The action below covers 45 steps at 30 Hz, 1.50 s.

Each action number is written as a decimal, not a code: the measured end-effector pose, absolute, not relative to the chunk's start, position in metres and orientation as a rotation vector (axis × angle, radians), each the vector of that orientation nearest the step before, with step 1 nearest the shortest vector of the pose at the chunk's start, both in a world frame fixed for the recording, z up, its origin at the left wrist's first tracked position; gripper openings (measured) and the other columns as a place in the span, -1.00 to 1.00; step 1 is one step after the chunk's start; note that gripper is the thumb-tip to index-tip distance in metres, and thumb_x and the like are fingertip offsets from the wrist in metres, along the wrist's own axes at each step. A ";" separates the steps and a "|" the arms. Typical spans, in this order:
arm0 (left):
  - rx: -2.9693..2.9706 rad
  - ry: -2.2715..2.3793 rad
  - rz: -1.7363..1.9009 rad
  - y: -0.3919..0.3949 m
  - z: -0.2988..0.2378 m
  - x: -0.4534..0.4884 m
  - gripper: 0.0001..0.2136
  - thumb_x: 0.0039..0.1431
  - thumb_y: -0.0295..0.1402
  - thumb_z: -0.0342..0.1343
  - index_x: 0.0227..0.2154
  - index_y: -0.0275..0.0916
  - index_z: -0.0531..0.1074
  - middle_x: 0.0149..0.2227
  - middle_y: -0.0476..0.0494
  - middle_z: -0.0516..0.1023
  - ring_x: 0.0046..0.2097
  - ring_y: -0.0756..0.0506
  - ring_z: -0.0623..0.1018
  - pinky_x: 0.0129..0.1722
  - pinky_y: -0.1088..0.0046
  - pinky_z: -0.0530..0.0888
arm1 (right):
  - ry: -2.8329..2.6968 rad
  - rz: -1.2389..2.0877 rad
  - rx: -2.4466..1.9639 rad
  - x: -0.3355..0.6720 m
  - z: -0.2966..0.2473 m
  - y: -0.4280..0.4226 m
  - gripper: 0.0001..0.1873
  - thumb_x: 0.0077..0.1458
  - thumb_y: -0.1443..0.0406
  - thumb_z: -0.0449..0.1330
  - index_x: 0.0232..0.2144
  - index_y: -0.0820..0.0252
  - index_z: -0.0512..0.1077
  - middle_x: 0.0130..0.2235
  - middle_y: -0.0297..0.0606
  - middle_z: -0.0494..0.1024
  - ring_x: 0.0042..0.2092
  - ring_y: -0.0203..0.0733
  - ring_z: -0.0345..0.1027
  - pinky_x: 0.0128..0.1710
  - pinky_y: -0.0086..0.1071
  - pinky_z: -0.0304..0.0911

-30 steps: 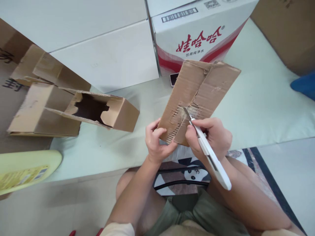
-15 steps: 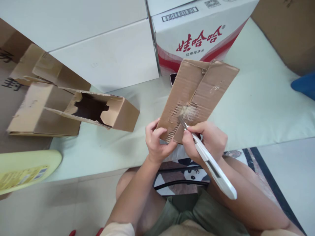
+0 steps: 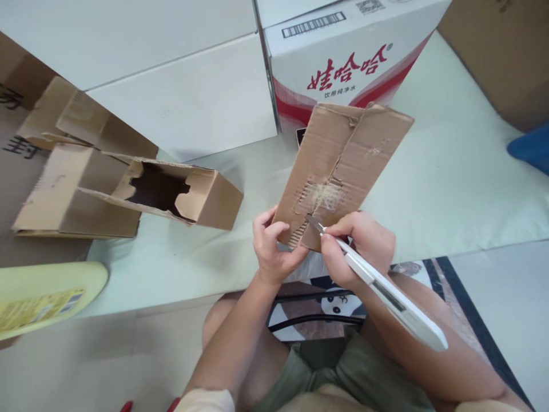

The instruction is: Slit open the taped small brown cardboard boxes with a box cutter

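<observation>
A brown cardboard box [image 3: 338,154] stands tilted in front of me, its seamed face toward me, with a torn, scuffed patch near the lower middle. My left hand [image 3: 277,246] grips its lower left corner, thumb in front and fingers around the edge. In my right hand [image 3: 360,246] is a white utility knife [image 3: 386,286], pinched near its front end. The short metal blade points up and left, its tip at the seam just below the scuffed patch. Whether the tip cuts in or only touches, I cannot tell.
An open cardboard box [image 3: 218,200] lies to the left beside more cartons [image 3: 77,189]. White boxes [image 3: 184,97] and a red-and-white water carton [image 3: 343,74] stand behind. A yellow bottle [image 3: 51,297] is at the near left. Something blue [image 3: 532,149] shows at the right edge.
The knife tip has moved down and slightly left along the box, off the scuffed patch. The knife's rear end has swung to the right. The box has shifted slightly left.
</observation>
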<state>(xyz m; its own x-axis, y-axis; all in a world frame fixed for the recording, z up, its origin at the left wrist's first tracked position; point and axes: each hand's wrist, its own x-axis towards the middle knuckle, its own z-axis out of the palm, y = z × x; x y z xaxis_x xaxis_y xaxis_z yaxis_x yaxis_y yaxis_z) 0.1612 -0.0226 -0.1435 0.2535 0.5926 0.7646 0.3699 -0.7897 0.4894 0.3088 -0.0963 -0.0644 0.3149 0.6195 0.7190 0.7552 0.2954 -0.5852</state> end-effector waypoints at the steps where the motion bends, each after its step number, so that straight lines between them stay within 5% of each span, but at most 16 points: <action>1: 2.321 0.916 1.552 -0.022 -0.144 0.161 -0.67 0.24 -0.09 0.29 -0.09 -0.11 0.36 0.05 -0.22 0.52 0.02 -0.19 0.60 -0.06 0.21 0.55 | -1.365 -0.135 -1.394 0.308 -0.065 -0.097 -0.82 0.02 0.44 0.21 -0.44 0.06 0.31 -0.60 -0.52 0.43 -0.64 -0.38 0.19 -0.58 -0.40 0.13; 15: 2.371 0.911 1.562 -0.022 -0.142 0.162 -0.68 0.23 -0.11 0.28 -0.10 -0.12 0.36 0.03 -0.24 0.53 -0.01 -0.20 0.61 -0.10 0.20 0.58 | -1.073 -0.196 -1.472 0.304 -0.084 -0.092 -0.93 0.31 0.20 0.27 -0.18 -0.02 0.44 -0.37 -0.37 0.56 -0.47 -0.25 0.38 -0.49 -0.33 0.26; 38: 2.287 0.884 1.541 -0.024 -0.141 0.162 -0.70 0.22 -0.19 0.33 -0.11 -0.12 0.37 0.05 -0.21 0.50 0.04 -0.20 0.59 -0.03 0.20 0.55 | -1.316 -0.090 -1.571 0.307 -0.067 -0.096 -0.91 0.13 0.31 0.23 -0.44 0.07 0.44 -0.60 -0.48 0.49 -0.63 -0.34 0.27 -0.55 -0.40 0.20; 45: 2.288 0.875 1.545 -0.023 -0.140 0.164 -0.70 0.27 -0.13 0.30 -0.11 -0.13 0.36 0.04 -0.23 0.50 0.03 -0.19 0.60 -0.06 0.22 0.56 | -1.196 -0.175 -1.531 0.305 -0.078 -0.093 -0.97 0.16 0.28 0.25 -0.34 0.02 0.44 -0.52 -0.44 0.52 -0.60 -0.29 0.27 -0.58 -0.38 0.19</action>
